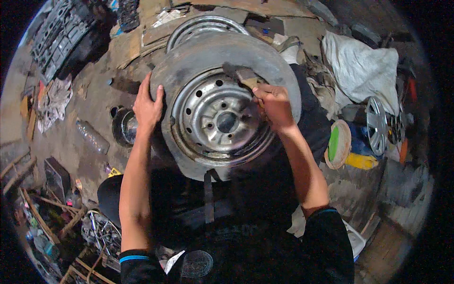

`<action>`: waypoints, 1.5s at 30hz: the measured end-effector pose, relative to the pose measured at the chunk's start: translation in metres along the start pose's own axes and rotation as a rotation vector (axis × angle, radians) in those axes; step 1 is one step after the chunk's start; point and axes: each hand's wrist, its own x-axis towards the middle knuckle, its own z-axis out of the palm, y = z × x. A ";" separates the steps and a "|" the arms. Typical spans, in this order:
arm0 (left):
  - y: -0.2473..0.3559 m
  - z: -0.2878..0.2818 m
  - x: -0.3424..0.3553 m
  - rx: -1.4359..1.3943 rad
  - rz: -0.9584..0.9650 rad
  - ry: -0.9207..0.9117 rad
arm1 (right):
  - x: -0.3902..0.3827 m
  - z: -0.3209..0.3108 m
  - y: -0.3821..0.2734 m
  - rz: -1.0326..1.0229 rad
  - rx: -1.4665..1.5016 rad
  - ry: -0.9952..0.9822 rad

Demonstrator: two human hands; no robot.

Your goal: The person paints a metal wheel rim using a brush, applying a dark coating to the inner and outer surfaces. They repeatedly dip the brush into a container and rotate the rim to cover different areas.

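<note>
A worn grey tyre [269, 54] mounted on a silver steel wheel rim [203, 102] is right in front of me, its round holes and hub opening facing me. My left hand [147, 108] rests against the tyre's left side, thumb and fingers stretched apart. In my right hand [275, 106] is a paintbrush [248, 78], gripped by its handle. Its dark bristles meet the upper right of the tyre, close to the rim's edge. A dark patch lies on the rubber beside the bristles. Behind the tyre, part of a second steel rim [208, 21] shows.
Left of the tyre stand a dark round can [125, 127] and a lying plastic bottle [92, 136]. An engine block [61, 35] sits far left. To the right are a pale cloth [362, 71], a hubcap [376, 125] and a round lid with green inside [337, 144].
</note>
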 end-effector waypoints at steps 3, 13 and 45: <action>0.005 0.002 0.002 0.006 -0.002 -0.002 | 0.012 0.021 -0.031 0.592 0.637 -0.019; 0.004 0.002 -0.001 0.007 -0.009 -0.003 | 0.012 0.014 -0.019 0.580 0.280 -0.123; 0.000 0.003 0.003 0.001 0.000 -0.008 | 0.031 0.002 -0.017 0.471 0.463 -0.270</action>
